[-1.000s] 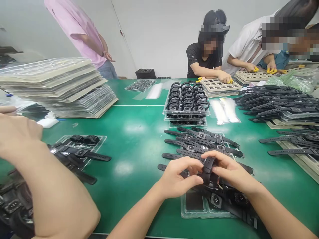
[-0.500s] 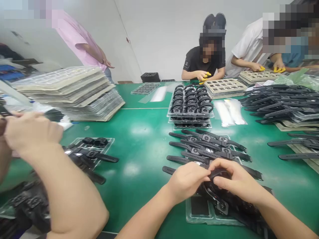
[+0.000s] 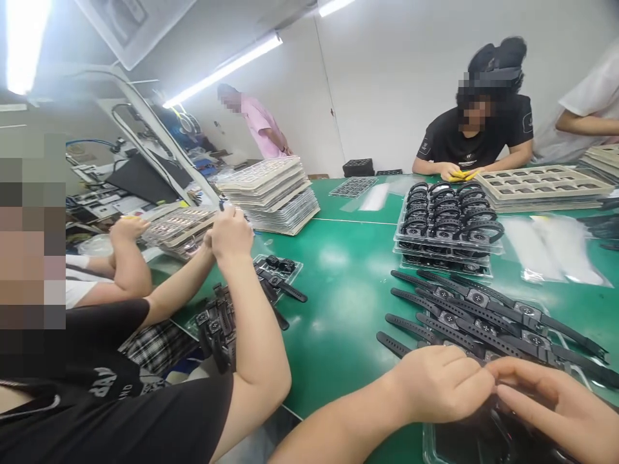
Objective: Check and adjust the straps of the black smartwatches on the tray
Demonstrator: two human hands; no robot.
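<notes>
My left hand (image 3: 445, 385) is closed, fingertips pinched against a black watch strap (image 3: 503, 422) that is mostly hidden between my hands. On its other side, my right hand (image 3: 561, 403) curls thumb and fingers around the same strap. Below them is a clear plastic tray (image 3: 427, 444) with dark contents. Just beyond my knuckles, several black smartwatches (image 3: 478, 297) lie in overlapping rows with straps stretched flat, backs facing up. Farther back, closed-loop smartwatches (image 3: 445, 216) fill stacked clear trays.
A co-worker's bent arm (image 3: 258, 322) reaches across on the left, beside more watches (image 3: 217, 319). Tall tray stacks (image 3: 271, 193) stand behind it. Plastic sleeves (image 3: 556, 251) lie at right. Across the green table (image 3: 338, 277), another person (image 3: 478, 135) handles something yellow.
My view has swung left and up, so the table things sit farther right and the co-worker on the left shows more. Both my hands remain together on the strap.
</notes>
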